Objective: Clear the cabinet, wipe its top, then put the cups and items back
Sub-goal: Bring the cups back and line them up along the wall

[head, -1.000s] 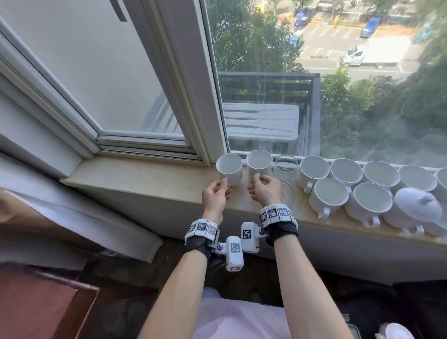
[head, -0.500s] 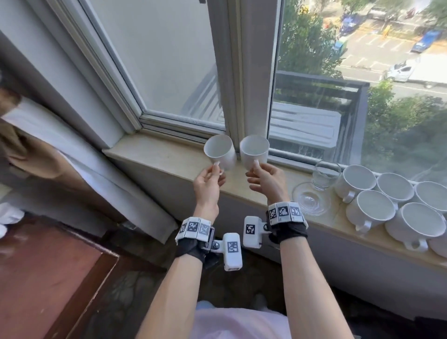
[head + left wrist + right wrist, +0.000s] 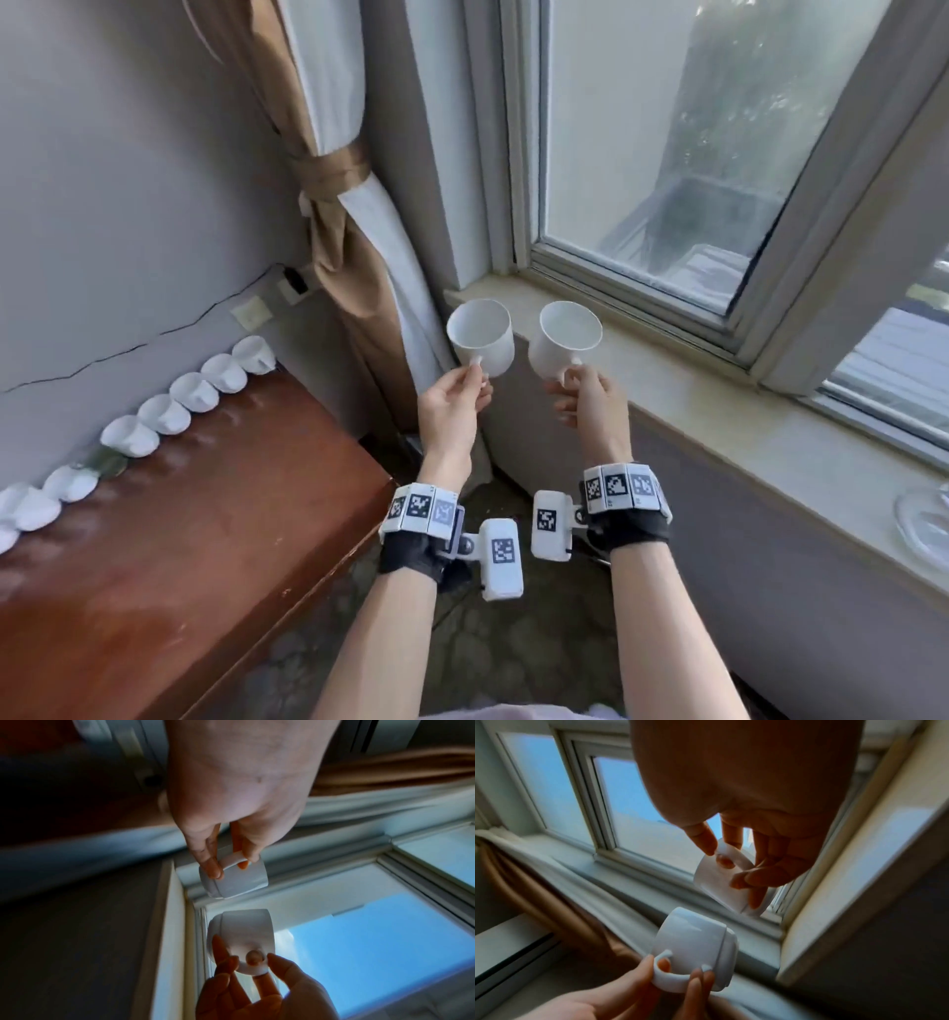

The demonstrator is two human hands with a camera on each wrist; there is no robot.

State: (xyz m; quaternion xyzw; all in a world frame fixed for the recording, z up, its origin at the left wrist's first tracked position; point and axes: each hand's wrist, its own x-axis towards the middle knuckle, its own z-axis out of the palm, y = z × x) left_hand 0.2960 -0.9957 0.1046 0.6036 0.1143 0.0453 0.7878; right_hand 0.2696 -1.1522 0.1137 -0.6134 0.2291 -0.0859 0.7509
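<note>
Broadly, the window (image 3: 667, 154) filled the upper right of the head view, its stone sill (image 3: 719, 406) running down toward the lower right. The reddish wooden cabinet (image 3: 179, 539) took up the lower left, with a row of white cups (image 3: 195, 391) along its back edge against the grey wall. A tied brown-and-white curtain (image 3: 339, 205) hung in the upper middle. At the centre, the left hand (image 3: 452, 411) pinched the handle of the left cup (image 3: 482, 334), fingers (image 3: 210, 862) curled round it. Just beside it, apart, the right hand (image 3: 590, 406) held the right cup (image 3: 565, 339) by its handle, fingers (image 3: 754, 876) hooked round the loop. Both cups were in the air, mouths up, slightly tilted.
</note>
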